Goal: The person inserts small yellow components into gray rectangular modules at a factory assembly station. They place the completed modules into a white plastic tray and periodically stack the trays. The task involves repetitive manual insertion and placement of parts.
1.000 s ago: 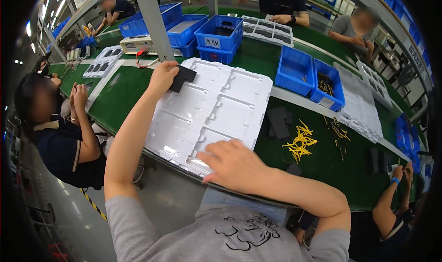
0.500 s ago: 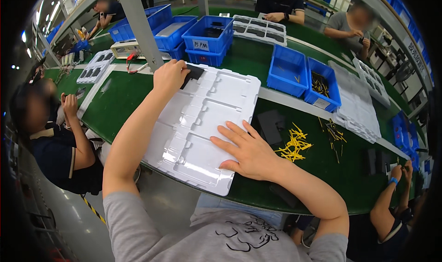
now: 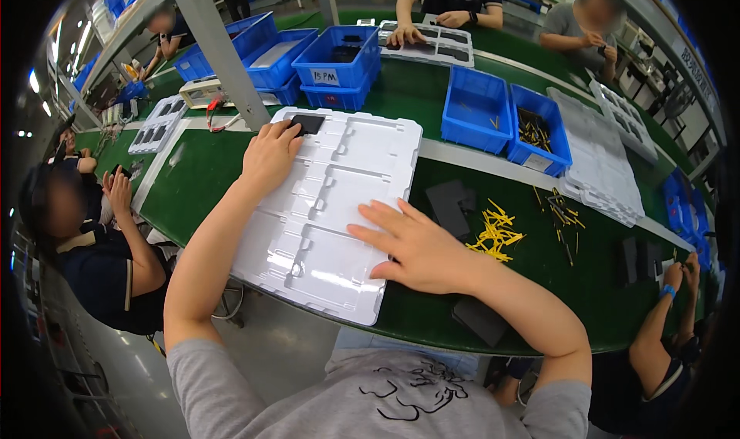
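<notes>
A white plastic tray [image 3: 351,200] with shallow compartments lies in front of me on the green tabletop. In its far left compartment sits a flat black rectangular piece [image 3: 311,123]. My left hand [image 3: 270,158] is over the tray's left side, its fingertips at the near left edge of that piece; the fingers look loosely extended rather than gripping. My right hand [image 3: 420,250] is spread, fingers pointing left over the tray's right part, with nothing in it. Just right of it lie a pile of yellow strips [image 3: 497,232] and some dark flat pieces [image 3: 449,206].
Blue bins [image 3: 476,111] stand beyond the tray, one holding small yellow and black parts [image 3: 533,131]. More white trays [image 3: 597,161] are stacked at the right. A grey metal post [image 3: 223,53] rises at the far left. Black pads [image 3: 479,321] lie near the front edge. Other people sit around the table.
My left hand has drawn back a little from the black piece, which now lies flatter in the compartment. A person opposite has lowered a hand onto their tray.
</notes>
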The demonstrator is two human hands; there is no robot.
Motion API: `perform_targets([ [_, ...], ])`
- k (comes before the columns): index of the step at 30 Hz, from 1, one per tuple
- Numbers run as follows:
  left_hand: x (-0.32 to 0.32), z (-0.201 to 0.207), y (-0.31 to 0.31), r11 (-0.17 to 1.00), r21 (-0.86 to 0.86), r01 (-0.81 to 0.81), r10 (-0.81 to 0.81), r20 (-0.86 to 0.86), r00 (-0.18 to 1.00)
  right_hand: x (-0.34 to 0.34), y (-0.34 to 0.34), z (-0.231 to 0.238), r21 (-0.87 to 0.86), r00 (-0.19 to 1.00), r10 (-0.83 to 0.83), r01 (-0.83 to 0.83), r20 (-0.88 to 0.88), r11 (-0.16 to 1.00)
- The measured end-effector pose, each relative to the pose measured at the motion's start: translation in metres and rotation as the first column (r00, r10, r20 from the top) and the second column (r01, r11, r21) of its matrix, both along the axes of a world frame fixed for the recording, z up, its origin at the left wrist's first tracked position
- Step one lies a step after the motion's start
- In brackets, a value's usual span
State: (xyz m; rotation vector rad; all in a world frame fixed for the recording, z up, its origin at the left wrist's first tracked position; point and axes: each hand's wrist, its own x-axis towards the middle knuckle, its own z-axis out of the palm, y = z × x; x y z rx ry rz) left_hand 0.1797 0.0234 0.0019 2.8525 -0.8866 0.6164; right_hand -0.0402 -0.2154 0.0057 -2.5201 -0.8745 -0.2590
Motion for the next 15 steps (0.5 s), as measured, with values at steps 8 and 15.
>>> perform_targets([
  [8,0.014,-0.022,0.002,0.999,-0.032,0.015,-0.012,0.105,0.994,-0.035,-0.128,0.033,0.307,0.909,-0.314,0.392,-0.274,0.867],
  [15,-0.008,0.018,-0.025,0.992,-0.101,0.081,-0.068,0.121,0.99,-0.063,-0.202,0.015,0.166,0.714,-0.51,0.644,-0.48,0.747],
])
